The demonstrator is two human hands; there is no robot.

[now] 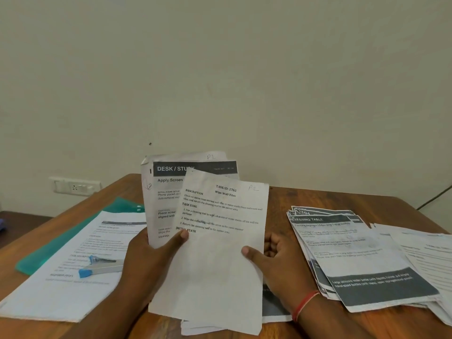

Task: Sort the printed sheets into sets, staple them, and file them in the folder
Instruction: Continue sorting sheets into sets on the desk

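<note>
Closest to us, the right hand (276, 263) pinches the front sheet (220, 253), thumb on top and fingers curled behind. The sheet reads "Wipe Wall Tiles". The left hand (151, 255) grips the bundle of sheets (166, 192) just behind it, held up above the bench (281, 199). This looks like the sorting step. Next, the front sheet should slide free by itself and go on the pile that looks like it. To the right lie a dark-banded pile (354, 253) and a plain white pile (430, 255). The white one looks like the match. To the left, the blue stapler (101, 266) rests on a paper set (56, 289). Further back, the green folder (119, 207) pokes out from under that set. A wall socket (75, 187) is behind.
</note>
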